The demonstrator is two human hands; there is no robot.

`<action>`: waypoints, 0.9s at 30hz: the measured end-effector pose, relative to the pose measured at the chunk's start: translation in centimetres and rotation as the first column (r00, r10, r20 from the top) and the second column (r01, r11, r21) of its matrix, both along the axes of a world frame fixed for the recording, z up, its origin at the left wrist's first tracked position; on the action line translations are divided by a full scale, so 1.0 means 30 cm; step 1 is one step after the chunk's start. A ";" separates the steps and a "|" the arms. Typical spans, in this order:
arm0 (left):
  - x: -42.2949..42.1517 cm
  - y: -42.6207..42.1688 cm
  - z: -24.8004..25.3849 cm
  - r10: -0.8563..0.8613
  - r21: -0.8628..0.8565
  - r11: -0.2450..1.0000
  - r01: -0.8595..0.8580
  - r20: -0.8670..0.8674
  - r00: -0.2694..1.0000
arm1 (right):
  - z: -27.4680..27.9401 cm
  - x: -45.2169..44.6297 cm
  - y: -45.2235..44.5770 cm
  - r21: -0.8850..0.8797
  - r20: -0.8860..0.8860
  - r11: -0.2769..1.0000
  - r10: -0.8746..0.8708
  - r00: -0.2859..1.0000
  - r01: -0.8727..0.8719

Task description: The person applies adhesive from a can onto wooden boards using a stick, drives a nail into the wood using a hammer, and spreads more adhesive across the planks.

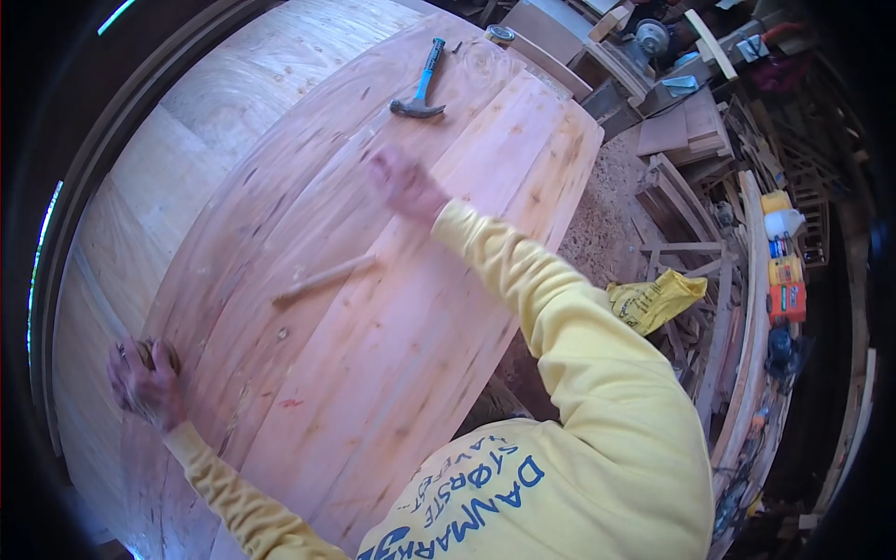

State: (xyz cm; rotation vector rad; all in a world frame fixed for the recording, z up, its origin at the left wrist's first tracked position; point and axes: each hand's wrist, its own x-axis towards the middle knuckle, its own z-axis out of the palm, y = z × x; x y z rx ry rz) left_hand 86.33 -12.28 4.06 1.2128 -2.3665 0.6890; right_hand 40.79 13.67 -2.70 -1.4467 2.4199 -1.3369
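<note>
My left hand (pixel 147 385) is at the lower left, resting on the joined wooden panel (pixel 373 364). Its fingers curl around a brownish thing that they mostly cover, so its kind is unclear. Over the upper middle of the panel, my right hand (pixel 403 185) is smeared by motion, and I cannot make out whether it holds anything. A claw hammer (pixel 427 82) with a blue handle lies just beyond it. Between the two hands lies a pale wooden stick (pixel 325 279). A small dark metal piece (pixel 456 47) sits near the hammer's handle.
A round tin or roll (pixel 500 35) stands at the panel's far edge. Paler plywood (pixel 140 177) borders the panel on the left. To the right are a yellow plastic bag (pixel 658 301), stacked timber (pixel 686 131) and a shelf with several bottles (pixel 784 224) and boxes.
</note>
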 end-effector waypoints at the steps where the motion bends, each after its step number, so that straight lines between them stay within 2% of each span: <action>1: -0.021 0.057 -0.006 -0.066 0.005 0.998 0.066 -0.049 0.997 | 0.034 -0.152 0.019 -0.023 -0.042 0.997 -0.070 0.997 0.069; 3: -0.090 0.180 -0.033 -0.200 0.008 0.979 0.203 -0.146 0.969 | 0.047 -0.495 0.054 0.013 -0.085 0.964 -0.262 0.961 0.264; 5: -0.232 0.369 -0.026 -0.196 0.083 0.973 0.214 -0.190 0.962 | 0.013 -0.836 0.119 0.074 -0.201 0.957 -0.261 0.944 0.280; 8: -0.511 0.632 0.005 -0.266 0.228 0.904 0.361 -0.360 0.894 | 0.044 -1.128 0.131 0.346 -0.335 0.813 -0.359 0.871 0.468; 11: -0.758 0.784 0.054 -0.310 0.365 0.803 0.472 -0.421 0.853 | 0.030 -1.319 0.082 0.342 -0.591 0.822 -0.188 0.784 0.456; 12: -0.831 0.809 0.071 -0.321 0.391 0.780 0.488 -0.419 0.849 | 0.043 -1.353 0.052 0.447 -0.597 0.786 -0.095 0.796 0.428; 16: -1.033 0.823 0.108 -0.389 0.463 0.696 0.549 -0.399 0.830 | 0.060 -1.392 -0.006 0.589 -0.640 0.752 0.209 0.740 0.297; 20: -1.191 0.737 0.113 -0.492 0.437 0.589 0.679 -0.473 0.731 | 0.131 -1.382 -0.006 0.655 -0.593 0.714 0.284 0.754 0.246; 23: -1.309 0.636 0.086 -0.549 0.400 0.468 0.788 -0.568 0.614 | 0.107 -1.403 0.026 0.644 -0.655 0.721 0.349 0.670 0.254; 25: -1.386 0.584 0.063 -0.509 0.407 0.398 0.822 -0.648 0.567 | 0.193 -1.248 0.038 0.459 -0.557 0.880 0.178 0.811 0.122; 26: -1.412 0.574 0.052 -0.458 0.433 0.381 0.817 -0.680 0.573 | 0.235 -1.155 0.031 0.356 -0.277 0.934 0.132 0.952 -0.025; 27: -1.442 0.571 0.047 -0.362 0.469 0.341 0.815 -0.735 0.574 | 0.268 -1.049 0.013 0.214 0.054 0.967 0.128 0.990 -0.137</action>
